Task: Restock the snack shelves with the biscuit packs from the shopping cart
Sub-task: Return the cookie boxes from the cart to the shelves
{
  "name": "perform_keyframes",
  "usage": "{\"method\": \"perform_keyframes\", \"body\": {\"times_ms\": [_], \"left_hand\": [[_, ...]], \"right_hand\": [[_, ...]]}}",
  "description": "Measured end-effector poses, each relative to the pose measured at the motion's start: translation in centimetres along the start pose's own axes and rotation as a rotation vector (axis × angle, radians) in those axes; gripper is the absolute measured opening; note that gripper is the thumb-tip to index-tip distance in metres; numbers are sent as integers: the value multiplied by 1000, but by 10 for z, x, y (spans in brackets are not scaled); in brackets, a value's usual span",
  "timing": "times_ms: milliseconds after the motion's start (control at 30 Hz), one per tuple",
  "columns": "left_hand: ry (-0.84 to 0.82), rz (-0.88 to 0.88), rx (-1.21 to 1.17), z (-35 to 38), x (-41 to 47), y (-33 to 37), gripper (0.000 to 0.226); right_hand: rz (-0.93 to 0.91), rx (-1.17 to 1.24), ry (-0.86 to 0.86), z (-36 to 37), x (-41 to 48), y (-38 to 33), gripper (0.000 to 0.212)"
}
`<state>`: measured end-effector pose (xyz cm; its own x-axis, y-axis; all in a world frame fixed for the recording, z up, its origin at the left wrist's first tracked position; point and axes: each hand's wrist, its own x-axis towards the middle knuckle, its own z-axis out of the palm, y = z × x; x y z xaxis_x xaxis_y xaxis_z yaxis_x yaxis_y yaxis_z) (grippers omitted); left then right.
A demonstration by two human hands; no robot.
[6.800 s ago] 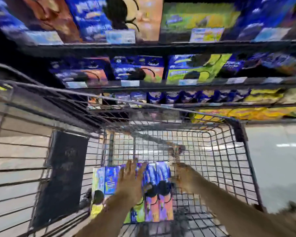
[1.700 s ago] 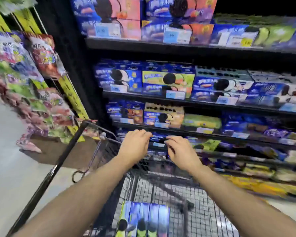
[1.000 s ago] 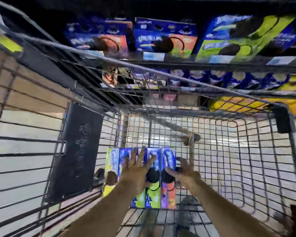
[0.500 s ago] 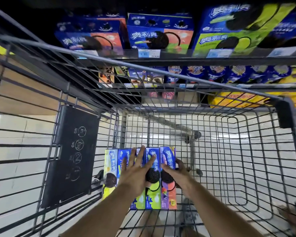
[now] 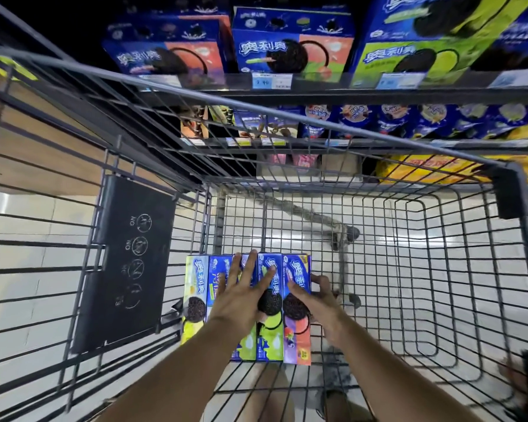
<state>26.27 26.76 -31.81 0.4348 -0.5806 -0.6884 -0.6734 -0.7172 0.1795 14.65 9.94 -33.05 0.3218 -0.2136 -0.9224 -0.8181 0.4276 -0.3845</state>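
Head view, looking straight down into a wire shopping cart (image 5: 256, 102) drawn up just in front of the snack shelves (image 5: 317, 94). Shows five biscuit packs (image 5: 264, 350) flat on the mesh floor of the cart, side by side and touching, near the left wall, long sides running away from the camera. From left to right: yellow-green pack (image 5: 195, 296); blue pack (image 5: 215, 281); third pack (image 5: 246, 348), mostly hidden under the left hand (image 5: 244, 296); blue-and-green pack (image 5: 269, 330); purple-and-orange pack (image 5: 297, 342) at the right end of the row.

Palm of the left hand down on the middle of the row, fingers straight and spread wide across the second, third and fourth packs, curled round nothing. At the right end, right hand (image 5: 317, 303) gripping the purple-and-orange pack: thumb laid across the printed top face, fingers curled round the outer right edge. Cannot tell whether that pack is raised off the mesh.

Black sign panel (image 5: 128, 263) with round pictograms on the inside of the left wall, just beside the row. Black plastic bumper (image 5: 514, 193) on the far right corner of the rim. Pale tiled floor (image 5: 393, 226) visible through the mesh.

Beyond the rim, large biscuit boxes (image 5: 290, 47) upright on an upper shelf, blue with orange or green panels; price tags (image 5: 272, 82) on the shelf edge below them; small blue packets (image 5: 409, 120) in a row on the shelf beneath; yellow bags (image 5: 424, 169) on the lowest shelf in view
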Motion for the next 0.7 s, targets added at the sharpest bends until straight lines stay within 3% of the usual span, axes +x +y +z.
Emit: {"method": "perform_keyframes", "body": {"times_ms": [100, 267, 367, 533, 600, 700], "left_hand": [[-7, 0, 3, 1, -1, -1, 120], [-3, 14, 7, 2, -1, -2, 118], [-22, 12, -18, -2, 0, -2, 111], [-20, -40, -129, -59, -9, 13, 65], [56, -86, -262, -101, -19, 30, 56], [144, -71, -604, -172, -42, 60, 56]], "right_hand": [[-16, -38, -31, -6, 0, 3, 72], [-28, -107, -146, -10, 3, 7, 115], [-81, -87, -153, -15, 6, 2, 121], [-85, -48, -179, -42, -34, -38, 149], [-118, -100, -167, -57, -65, -68, 150], [-204, -140, -202, -77, -122, -118, 128]]}}
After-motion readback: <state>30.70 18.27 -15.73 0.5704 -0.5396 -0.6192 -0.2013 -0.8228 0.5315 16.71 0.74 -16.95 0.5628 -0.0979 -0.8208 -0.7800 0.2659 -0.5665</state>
